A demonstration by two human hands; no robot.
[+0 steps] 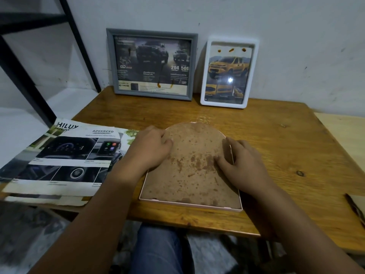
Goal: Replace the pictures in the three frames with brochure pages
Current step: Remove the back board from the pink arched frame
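A pink arch-topped frame (189,204) lies face down on the wooden table (276,155), its stained brown backing board (193,165) facing up. My left hand (150,149) rests on the board's upper left edge with fingers bent. My right hand (241,161) presses on the board's right edge, fingertips curled against it. A grey frame (152,64) with a dark truck brochure page and a white frame (229,72) with a yellow truck page lean against the wall at the back. Loose brochure pages (65,159) lie at the left.
A black metal shelf frame (29,80) stands at the left. A lighter wooden board (343,133) adjoins the table on the right, and a dark object (355,208) sits at the table's right edge. My knees show below the front edge.
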